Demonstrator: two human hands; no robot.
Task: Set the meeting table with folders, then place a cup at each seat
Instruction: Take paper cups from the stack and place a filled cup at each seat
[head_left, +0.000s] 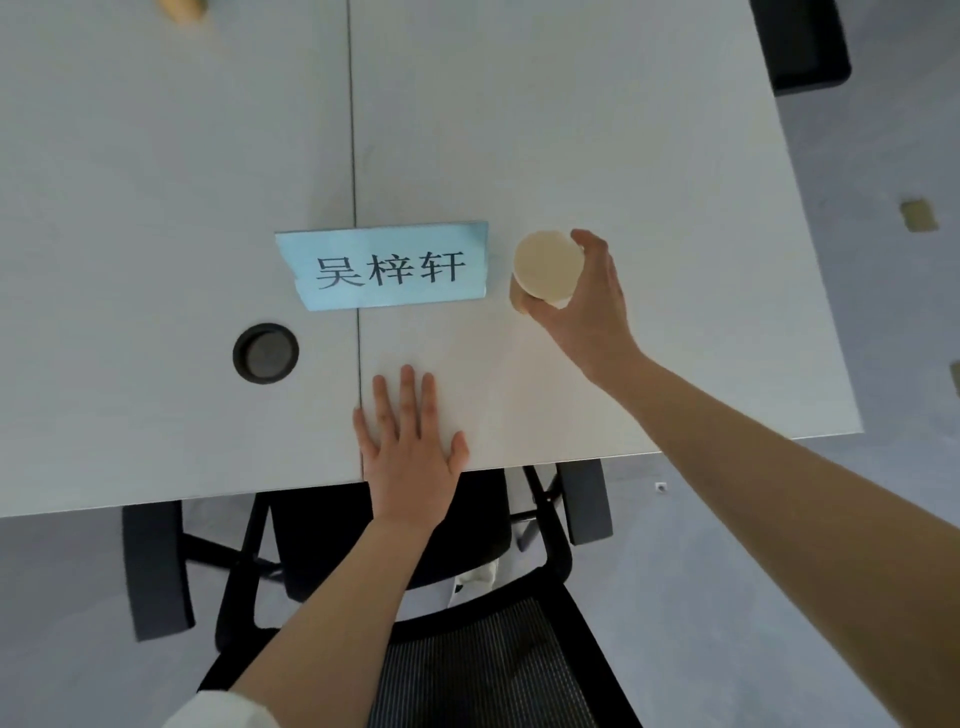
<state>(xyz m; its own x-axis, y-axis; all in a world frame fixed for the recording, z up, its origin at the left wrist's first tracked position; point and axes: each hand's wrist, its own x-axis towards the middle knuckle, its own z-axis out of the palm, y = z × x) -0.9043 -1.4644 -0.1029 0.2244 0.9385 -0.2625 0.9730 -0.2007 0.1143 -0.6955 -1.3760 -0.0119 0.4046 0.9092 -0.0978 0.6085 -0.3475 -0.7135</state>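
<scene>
A cream paper cup (546, 266) stands on the white meeting table (623, 156), just right of a blue name card (387, 266) with printed characters. My right hand (587, 306) is wrapped around the cup's right side, fingers curled over its rim. My left hand (410, 441) lies flat on the table near its front edge, fingers spread, holding nothing. No folder can be made out in this view.
A black office chair (467, 597) with armrests is tucked under the table's front edge below my arms. A round black cable grommet (266, 353) sits left of my left hand. Another dark chair (800, 41) stands at the far right. A tan object (182, 8) peeks in at the top left.
</scene>
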